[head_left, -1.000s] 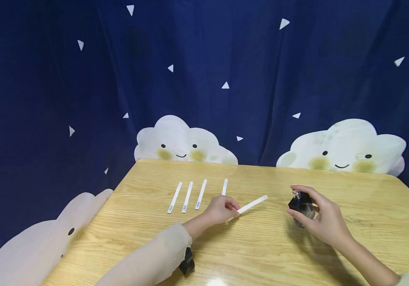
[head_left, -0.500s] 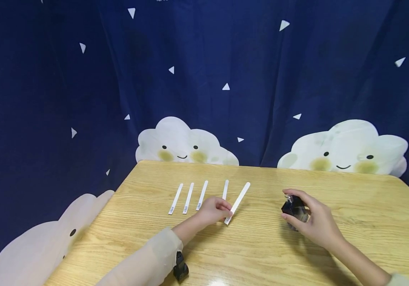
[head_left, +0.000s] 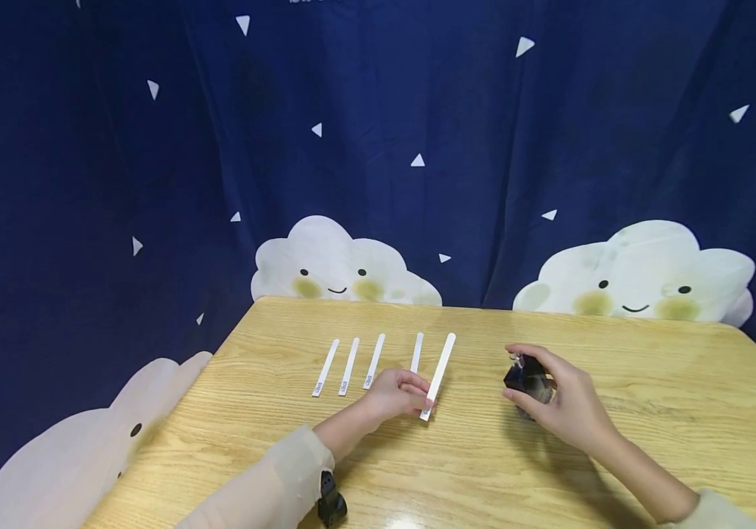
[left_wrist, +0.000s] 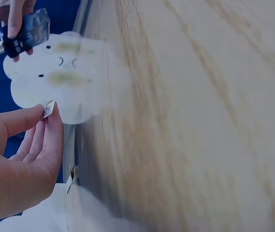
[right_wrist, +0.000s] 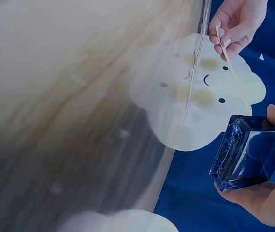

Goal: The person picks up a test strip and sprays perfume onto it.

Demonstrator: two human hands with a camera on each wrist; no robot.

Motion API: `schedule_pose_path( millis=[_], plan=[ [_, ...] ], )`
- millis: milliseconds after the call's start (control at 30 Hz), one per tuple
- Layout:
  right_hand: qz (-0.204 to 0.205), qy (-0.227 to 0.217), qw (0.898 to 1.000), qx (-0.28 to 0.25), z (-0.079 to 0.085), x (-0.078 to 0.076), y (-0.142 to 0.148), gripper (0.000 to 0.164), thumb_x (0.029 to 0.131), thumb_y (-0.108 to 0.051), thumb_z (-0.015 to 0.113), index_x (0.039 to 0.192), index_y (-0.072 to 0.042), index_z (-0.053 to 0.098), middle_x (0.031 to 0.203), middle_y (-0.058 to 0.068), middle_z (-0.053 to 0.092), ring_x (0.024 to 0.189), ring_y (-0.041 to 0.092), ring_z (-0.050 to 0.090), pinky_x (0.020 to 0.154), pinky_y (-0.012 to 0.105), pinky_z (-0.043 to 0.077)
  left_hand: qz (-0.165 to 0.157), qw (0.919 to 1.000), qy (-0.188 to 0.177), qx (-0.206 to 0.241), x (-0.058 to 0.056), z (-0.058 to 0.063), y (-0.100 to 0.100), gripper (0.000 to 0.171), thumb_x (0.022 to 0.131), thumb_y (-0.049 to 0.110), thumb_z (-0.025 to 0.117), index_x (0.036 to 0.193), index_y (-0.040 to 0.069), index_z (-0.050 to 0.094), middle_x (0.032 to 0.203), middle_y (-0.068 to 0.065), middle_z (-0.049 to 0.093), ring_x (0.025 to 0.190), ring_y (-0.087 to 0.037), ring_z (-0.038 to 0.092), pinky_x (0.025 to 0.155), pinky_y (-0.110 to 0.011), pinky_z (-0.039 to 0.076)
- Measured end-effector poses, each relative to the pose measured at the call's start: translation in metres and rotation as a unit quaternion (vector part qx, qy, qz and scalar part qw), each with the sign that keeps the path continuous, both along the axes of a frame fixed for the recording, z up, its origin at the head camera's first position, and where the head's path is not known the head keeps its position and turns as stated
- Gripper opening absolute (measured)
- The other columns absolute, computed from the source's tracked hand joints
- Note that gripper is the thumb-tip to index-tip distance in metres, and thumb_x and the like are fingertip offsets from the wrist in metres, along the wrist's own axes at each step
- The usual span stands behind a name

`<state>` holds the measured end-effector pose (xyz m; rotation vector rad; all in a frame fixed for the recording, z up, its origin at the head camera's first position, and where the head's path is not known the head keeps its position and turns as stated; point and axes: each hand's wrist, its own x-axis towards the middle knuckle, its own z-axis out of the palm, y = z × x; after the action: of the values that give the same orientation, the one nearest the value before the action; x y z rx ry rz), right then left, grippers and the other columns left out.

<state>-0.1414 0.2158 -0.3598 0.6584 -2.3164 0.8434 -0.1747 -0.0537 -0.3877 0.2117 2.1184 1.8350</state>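
My left hand (head_left: pixel 394 395) pinches a white perfume test strip (head_left: pixel 441 367) near its printed lower end, between thumb and fingers. The strip slants up and away above the table; in the left wrist view its small label (left_wrist: pixel 48 110) shows at the fingertips. To the right, my right hand (head_left: pixel 572 408) grips a dark, faceted glass perfume bottle (head_left: pixel 527 378), its index finger up at the silvery spray nozzle. A gap lies between bottle and strip. In the right wrist view the clear base of the bottle (right_wrist: pixel 253 157) faces the camera.
Several more white strips (head_left: pixel 349 367) lie side by side on the wooden table (head_left: pixel 668 382), beyond and left of the left hand; the rightmost strip (head_left: pixel 416 353) is partly hidden by it. A dark blue curtain (head_left: pixel 378 110) hangs behind the table's far edge.
The strip in my left hand has swung from pointing right to nearly upright, and that hand shifted slightly left. My right hand has carried the perfume bottle left, nearer the strip.
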Motion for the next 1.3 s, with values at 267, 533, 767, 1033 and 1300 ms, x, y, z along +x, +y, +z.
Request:
schedule_pose_path(
  millis=[267,533,767,1033,1300],
  plan=[
    [-0.011,0.033,0.999,0.007,0.001,-0.007,-0.012,0.065,0.065,-0.016,0.089,0.124,-0.02,0.062,0.115,0.001,0.07,0.099,-0.002,0.061,0.072,0.005,0.049,0.009,0.9998,0.011,-0.014,0.004,0.004,0.001,0.02,0.078,-0.007,0.07,0.098,-0.008,0.065,0.09,-0.022,0.073,0.076,-0.022,0.074,0.071,-0.03,0.061],
    [-0.006,0.046,0.999,-0.004,0.005,-0.012,-0.028,0.062,0.065,-0.013,0.088,0.121,-0.018,0.062,0.112,0.002,0.071,0.094,0.017,0.067,0.074,0.004,0.047,0.02,0.9993,0.018,-0.025,0.004,0.006,0.001,0.018,0.079,-0.005,0.069,0.097,-0.005,0.066,0.085,-0.016,0.073,0.075,-0.019,0.073,0.07,-0.029,0.061],
    [-0.015,0.045,0.999,-0.011,0.007,-0.013,-0.036,0.06,0.063,-0.013,0.088,0.118,-0.017,0.064,0.11,0.001,0.072,0.095,0.02,0.069,0.082,-0.001,0.041,0.027,0.9992,0.021,-0.023,0.006,0.009,-0.001,0.018,0.079,-0.005,0.07,0.096,-0.005,0.066,0.086,-0.019,0.072,0.074,-0.02,0.073,0.07,-0.029,0.061],
    [-0.016,0.049,0.999,-0.012,0.006,-0.011,-0.037,0.056,0.062,-0.013,0.089,0.113,-0.013,0.066,0.106,0.002,0.073,0.093,0.02,0.07,0.082,-0.003,0.04,0.023,0.9993,0.022,-0.021,0.007,0.013,0.0,0.019,0.079,-0.004,0.071,0.097,-0.006,0.067,0.089,-0.021,0.072,0.071,-0.014,0.071,0.07,-0.029,0.061],
    [-0.012,0.035,0.999,-0.021,0.009,-0.006,-0.038,0.059,0.064,-0.014,0.089,0.118,-0.016,0.064,0.109,0.004,0.072,0.089,0.019,0.069,0.074,0.001,0.048,0.03,0.9991,0.021,-0.023,0.006,0.012,0.0,0.018,0.078,-0.004,0.072,0.096,-0.005,0.067,0.087,-0.019,0.073,0.072,-0.015,0.072,0.071,-0.031,0.062]
  ],
)
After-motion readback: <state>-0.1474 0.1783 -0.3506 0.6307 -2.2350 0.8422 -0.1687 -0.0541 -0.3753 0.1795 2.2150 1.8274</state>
